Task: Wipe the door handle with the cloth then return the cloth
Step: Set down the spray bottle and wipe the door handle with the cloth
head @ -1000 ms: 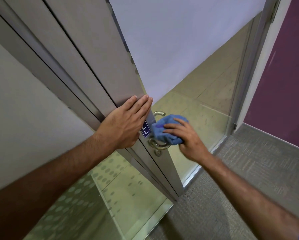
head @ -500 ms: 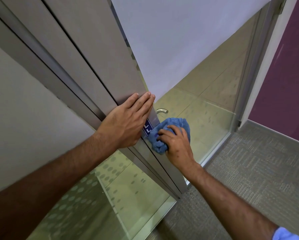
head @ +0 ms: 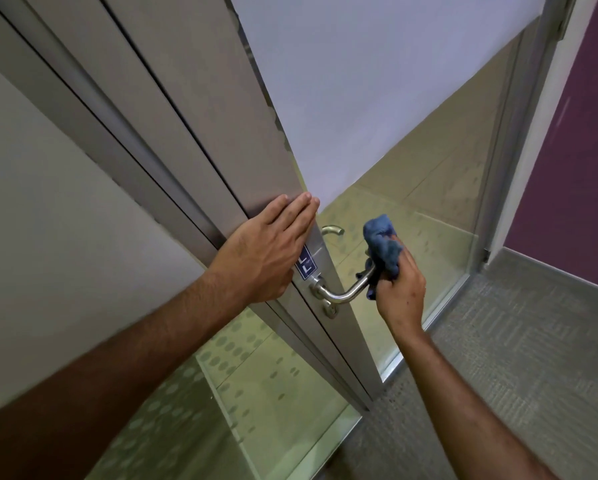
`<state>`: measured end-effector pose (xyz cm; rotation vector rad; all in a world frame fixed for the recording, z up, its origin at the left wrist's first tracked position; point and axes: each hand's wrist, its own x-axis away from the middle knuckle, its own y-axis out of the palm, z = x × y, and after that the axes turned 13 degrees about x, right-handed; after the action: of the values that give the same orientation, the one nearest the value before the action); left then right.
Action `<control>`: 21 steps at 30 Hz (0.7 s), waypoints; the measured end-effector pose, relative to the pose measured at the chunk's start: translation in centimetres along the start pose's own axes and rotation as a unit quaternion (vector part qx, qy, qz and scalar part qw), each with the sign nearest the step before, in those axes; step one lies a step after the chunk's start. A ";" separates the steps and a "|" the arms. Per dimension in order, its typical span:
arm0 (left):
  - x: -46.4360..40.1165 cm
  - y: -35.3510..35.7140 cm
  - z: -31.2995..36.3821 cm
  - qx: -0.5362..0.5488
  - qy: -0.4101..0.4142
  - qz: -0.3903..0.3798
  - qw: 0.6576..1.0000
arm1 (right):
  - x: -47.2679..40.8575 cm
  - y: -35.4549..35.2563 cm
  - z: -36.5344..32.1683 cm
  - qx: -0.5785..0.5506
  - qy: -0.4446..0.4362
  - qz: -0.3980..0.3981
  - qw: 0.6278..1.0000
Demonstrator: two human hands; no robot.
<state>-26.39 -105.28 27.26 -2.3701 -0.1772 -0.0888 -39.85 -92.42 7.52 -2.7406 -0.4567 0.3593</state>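
A silver lever door handle [head: 342, 292] sticks out from the edge of a grey-framed door [head: 221, 133]. My right hand [head: 399, 289] grips a crumpled blue cloth [head: 382, 245], wrapped around the outer end of the handle. My left hand [head: 266, 251] lies flat against the door frame just above the handle, fingers together and extended, holding nothing. It partly covers a small blue sticker [head: 306, 266] on the lock plate. A second handle [head: 332, 230] shows on the door's far side.
A glass panel [head: 411, 254] with frosted dots stands behind the door and another lies lower left. Grey carpet [head: 515, 358] covers the floor at right. A purple wall [head: 574, 150] rises at far right beside a metal door frame [head: 519, 133].
My right hand slid with the cloth from the base of the handle by the lock plate out to its end, uncovering the lever. My left hand stayed on the door.
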 end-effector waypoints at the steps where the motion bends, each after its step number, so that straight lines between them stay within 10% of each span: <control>1: 0.0 0.0 0.0 -0.001 0.000 -0.001 1.000 | 0.2 -0.1 0.0 -0.041 0.058 0.002 0.997; 6: -0.1 0.0 -0.1 0.011 0.003 0.010 1.000 | 2.2 -0.5 -0.3 -0.096 0.198 0.050 0.974; 16: 1.3 -4.3 -2.5 0.011 -0.134 0.060 0.989 | 2.4 2.3 -10.2 -0.066 -0.163 0.084 0.981; 21: 1.3 -4.9 -3.6 0.013 -0.119 0.041 0.992 | 4.4 5.0 -10.7 -0.001 -0.205 0.051 0.978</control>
<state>-25.91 -104.17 33.31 -2.3542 -0.1919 0.2343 -31.33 -98.37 14.60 -2.6944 -0.4167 0.9595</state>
